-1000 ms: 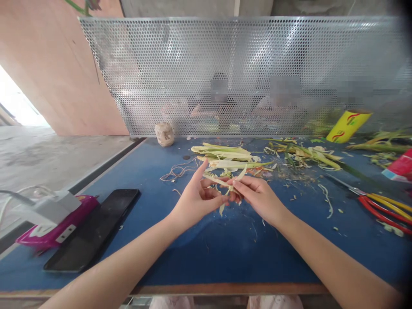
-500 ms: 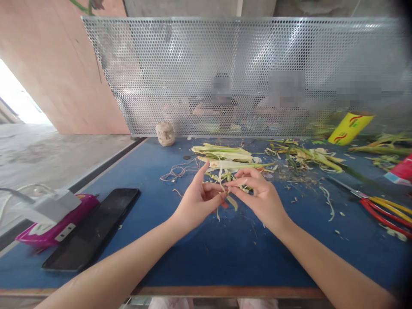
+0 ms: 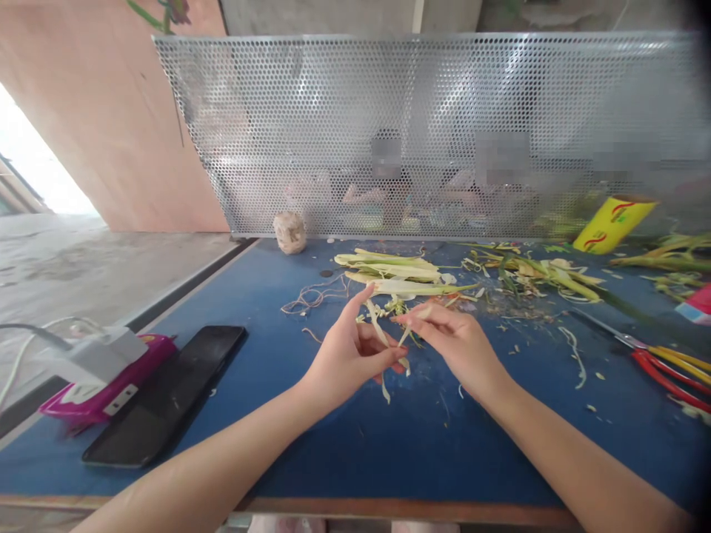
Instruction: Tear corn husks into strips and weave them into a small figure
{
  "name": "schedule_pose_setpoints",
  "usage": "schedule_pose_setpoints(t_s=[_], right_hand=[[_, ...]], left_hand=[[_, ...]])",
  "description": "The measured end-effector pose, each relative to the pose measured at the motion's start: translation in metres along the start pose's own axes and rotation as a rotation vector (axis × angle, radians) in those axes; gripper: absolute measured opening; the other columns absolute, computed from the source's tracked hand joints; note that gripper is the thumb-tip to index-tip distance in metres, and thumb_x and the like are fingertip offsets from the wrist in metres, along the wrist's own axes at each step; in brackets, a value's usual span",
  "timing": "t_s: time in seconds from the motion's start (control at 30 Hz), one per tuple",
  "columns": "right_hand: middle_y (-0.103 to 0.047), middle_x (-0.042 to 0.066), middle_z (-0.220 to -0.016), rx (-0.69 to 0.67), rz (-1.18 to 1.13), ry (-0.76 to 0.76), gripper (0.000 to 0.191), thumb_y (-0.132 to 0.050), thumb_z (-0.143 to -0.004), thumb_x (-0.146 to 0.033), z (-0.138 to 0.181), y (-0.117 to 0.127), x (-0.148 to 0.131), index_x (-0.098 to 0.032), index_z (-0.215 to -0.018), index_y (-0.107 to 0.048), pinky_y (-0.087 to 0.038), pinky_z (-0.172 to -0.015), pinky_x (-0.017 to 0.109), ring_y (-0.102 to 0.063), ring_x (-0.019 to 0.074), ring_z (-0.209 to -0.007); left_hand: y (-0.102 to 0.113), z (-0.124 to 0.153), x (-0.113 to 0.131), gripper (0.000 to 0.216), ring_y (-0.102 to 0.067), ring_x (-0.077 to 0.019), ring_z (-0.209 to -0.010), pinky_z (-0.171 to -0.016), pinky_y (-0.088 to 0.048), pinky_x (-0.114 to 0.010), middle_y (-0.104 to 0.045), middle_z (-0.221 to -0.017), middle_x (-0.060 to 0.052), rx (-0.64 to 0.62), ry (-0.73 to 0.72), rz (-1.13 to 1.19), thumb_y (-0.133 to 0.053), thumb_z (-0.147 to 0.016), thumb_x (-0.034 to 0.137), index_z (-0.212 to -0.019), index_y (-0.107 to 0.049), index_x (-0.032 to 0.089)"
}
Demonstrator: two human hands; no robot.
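2 forearms (image 3: 249, 433) angle inward, left grip (image 3: 352, 352) pinching, 1 finger (image 3: 361, 296) raised, right grip (image 3: 464, 344) pinching nearby.

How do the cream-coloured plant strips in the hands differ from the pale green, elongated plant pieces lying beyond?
The cream-coloured plant strips look narrower than the pale green, elongated plant pieces. The strips are held up, with loose ends dangling; the pieces lie on the blue table, bunched roughly side by side. Both are long, pale plant material.
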State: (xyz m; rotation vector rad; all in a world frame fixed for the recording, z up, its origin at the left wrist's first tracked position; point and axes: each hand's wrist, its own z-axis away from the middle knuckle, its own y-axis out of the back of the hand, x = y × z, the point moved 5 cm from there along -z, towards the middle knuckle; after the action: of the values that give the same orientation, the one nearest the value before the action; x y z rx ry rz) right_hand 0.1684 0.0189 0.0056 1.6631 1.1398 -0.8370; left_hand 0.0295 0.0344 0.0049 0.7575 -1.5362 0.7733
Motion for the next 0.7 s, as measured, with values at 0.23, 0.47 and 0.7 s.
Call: schedule_pose_setpoints(t_s=[0.23, 0.47, 0.7], right_hand=[[-0.066, 0.005, -0.087, -0.221, -0.05, -0.116, 0.028, -0.048, -0.082, -0.039, 0.002, -0.012, 0.004, -0.02, -0.1, -0.058, -0.047, -0.075, 0.03, -0.061, 0.0179, -0.083], [-0.063, 0.0, -0.065, -0.212, 0.182, -0.054, 0.012, -0.054, -0.077, -0.027, 0.002, -0.006, -0.002, -0.019, -0.071, -0.061, -0.044, -0.059, 0.025, -0.057, 0.0138, -0.062], [-0.059, 0.0, -0.064, -0.193, 0.221, -0.021, 0.013, -0.052, -0.078, -0.026, 0.0, 0.005, -0.005, -0.019, -0.069, -0.058, -0.042, -0.058, 0.024, -0.055, 0.0134, -0.061]], left_hand=[[0.007, -0.001, 0.007, 0.099, -0.064, -0.0211, -0.065, -0.04, -0.047, -0.022, -0.06, -0.068, -0.001, 0.071, -0.082, 0.092, -0.065, -0.065, 0.007, -0.137, 0.001, 0.025], [0.01, -0.004, 0.003, 0.098, -0.063, -0.0189, -0.063, -0.039, -0.047, -0.021, -0.06, -0.069, 0.0, 0.057, -0.075, 0.051, -0.064, -0.067, 0.011, -0.137, 0.004, 0.026], [0.017, -0.008, 0.007, 0.099, -0.061, -0.0154, -0.057, -0.045, -0.051, -0.025, -0.061, -0.066, 0.0, 0.068, -0.068, 0.046, -0.065, -0.067, 0.01, -0.136, 0.004, 0.018]])
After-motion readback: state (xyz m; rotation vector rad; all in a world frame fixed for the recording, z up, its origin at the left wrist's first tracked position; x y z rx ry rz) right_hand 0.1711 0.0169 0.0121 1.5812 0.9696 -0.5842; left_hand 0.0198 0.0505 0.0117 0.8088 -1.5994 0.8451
